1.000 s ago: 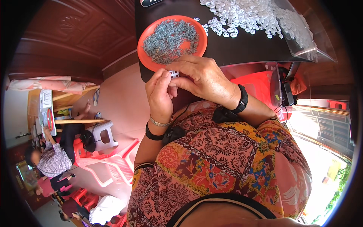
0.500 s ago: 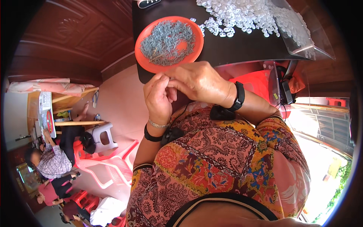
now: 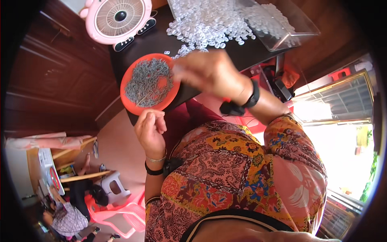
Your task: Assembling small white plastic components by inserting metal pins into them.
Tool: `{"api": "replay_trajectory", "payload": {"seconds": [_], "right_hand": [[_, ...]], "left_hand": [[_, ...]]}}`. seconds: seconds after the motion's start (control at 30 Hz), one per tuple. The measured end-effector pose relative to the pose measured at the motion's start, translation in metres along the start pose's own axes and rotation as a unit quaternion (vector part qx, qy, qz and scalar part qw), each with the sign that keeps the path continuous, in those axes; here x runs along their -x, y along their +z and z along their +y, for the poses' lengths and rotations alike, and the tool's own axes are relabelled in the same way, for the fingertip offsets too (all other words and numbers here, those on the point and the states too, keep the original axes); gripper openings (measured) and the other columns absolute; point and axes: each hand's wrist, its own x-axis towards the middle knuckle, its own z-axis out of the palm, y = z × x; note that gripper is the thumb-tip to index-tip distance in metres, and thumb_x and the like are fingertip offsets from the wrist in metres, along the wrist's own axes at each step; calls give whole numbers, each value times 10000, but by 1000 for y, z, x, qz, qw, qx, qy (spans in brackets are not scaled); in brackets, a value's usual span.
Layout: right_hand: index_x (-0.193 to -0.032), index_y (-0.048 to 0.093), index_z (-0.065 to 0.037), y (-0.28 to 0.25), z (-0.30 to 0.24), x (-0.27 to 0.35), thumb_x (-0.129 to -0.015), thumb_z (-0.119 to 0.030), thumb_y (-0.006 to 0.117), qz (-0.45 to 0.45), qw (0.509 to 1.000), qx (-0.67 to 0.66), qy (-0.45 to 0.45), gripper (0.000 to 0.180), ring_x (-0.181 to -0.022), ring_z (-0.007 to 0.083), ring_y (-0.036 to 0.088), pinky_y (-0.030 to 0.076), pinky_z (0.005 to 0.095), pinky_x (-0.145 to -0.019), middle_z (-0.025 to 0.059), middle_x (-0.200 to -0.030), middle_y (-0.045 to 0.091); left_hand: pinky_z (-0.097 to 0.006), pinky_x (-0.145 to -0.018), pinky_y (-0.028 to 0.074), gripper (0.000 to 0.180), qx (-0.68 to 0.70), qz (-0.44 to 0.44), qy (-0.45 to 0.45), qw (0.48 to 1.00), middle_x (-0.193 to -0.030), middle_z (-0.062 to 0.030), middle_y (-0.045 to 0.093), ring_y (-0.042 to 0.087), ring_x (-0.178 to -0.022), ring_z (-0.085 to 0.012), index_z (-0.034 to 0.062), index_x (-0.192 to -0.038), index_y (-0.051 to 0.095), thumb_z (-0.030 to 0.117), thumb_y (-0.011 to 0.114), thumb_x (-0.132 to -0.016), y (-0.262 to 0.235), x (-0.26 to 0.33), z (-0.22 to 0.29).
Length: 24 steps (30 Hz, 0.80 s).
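Observation:
An orange round plate (image 3: 125, 103) lies on the dark table and holds a heap of small, thin grey screw-like pieces (image 3: 147, 82). My left hand (image 3: 150, 133) is just below the plate's near rim, its fingers curled in; what they hold, if anything, is hidden. Over the plate's right side and the table reaches my right hand (image 3: 211, 74), its fingers smeared by motion, so their grip does not show. Beyond it spreads a pile of small clear plastic oval pieces (image 3: 205, 30) with holes in them.
A clear plastic tray (image 3: 288, 40) with more ovals sits at the table's right. At the back left stands a pink fan (image 3: 120, 16). Pink plastic chairs (image 3: 125, 213), a grey stool (image 3: 115, 187) and another person (image 3: 70, 218) are at lower left.
My hands, fingertips together before, are now apart. The right hand has moved up over the table; the left has dropped lower. The view has shifted, bringing the whole fan into sight.

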Motion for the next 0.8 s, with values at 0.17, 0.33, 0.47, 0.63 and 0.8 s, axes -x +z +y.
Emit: {"api": "replay_trajectory", "payload": {"seconds": [0.17,0.33,0.47,0.63,0.8], "right_hand": [[-1094,623,-6,-132,28,-66,-804,-172,627,245,929,215,177,334,-925,349,630,499,387,-807,191,-976,659],[-1009,671,-30,-164,101,-60,-805,-112,579,258,791,555,17,238,-949,336,623,500,386,-810,168,-1047,645],[-935,687,-77,-108,121,-36,-813,-209,633,45,915,384,113,187,-707,250,657,503,336,-640,115,-803,681],[-888,690,-116,-20,135,-21,-787,-186,574,-122,953,229,153,169,-733,309,643,504,381,-684,122,-775,665],[-855,687,-120,-9,136,-32,-763,-153,556,-153,946,244,146,164,-728,313,636,504,387,-669,127,-747,658]], "left_hand": [[-216,-444,252,306,34,23,-20,999,-546,-23,464,385,-466,-77,-6,-804,590,227,435,-927,0,0,-6],[-206,-444,251,274,35,20,-17,999,-555,-15,480,390,-470,-65,4,-800,596,210,459,-916,2,-1,-9],[-202,-447,257,271,34,14,-23,999,-559,-13,483,391,-472,-63,6,-795,599,212,467,-913,-2,0,-10],[-203,-454,271,272,19,25,-26,999,-568,-13,490,404,-481,-67,2,-791,599,208,465,-908,-4,5,-7],[-204,-458,276,271,14,27,-22,999,-574,-11,494,415,-489,-69,1,-789,599,204,463,-906,-8,7,-8]]}}
